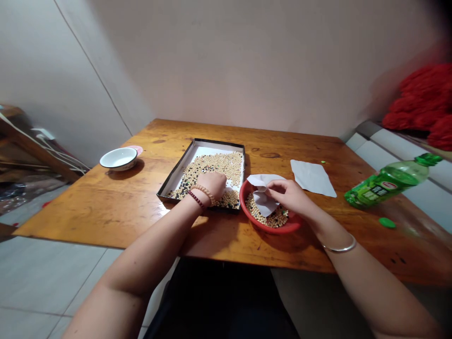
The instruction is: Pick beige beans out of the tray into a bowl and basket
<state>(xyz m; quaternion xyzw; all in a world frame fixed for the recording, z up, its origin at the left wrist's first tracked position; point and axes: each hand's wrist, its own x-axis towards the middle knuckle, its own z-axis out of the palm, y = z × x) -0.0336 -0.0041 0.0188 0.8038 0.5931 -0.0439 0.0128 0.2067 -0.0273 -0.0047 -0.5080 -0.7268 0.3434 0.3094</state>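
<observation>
My left hand (213,184), with two bead bracelets at the wrist, is curled over a shallow black-edged tray (202,149). Its fingertips are hidden behind the hand, so I cannot make out what they hold. Pale round beans (228,164) mixed with dark ones lie spread across the tray's white floor. To the right, my right hand (287,194) pinches a piece of white paper (266,205) between thumb and fingers. The creased paper hangs into a red bowl (246,208), over more mixed beans (273,221). The bowl stands close beside the tray's near right corner.
A white enamel bowl (118,159) stands at the table's left. Another white sheet (312,178) lies right of the red bowl. A green bottle (388,185) leans at the right, near a green cap (387,222). The wooden table (141,212) backs onto a wall.
</observation>
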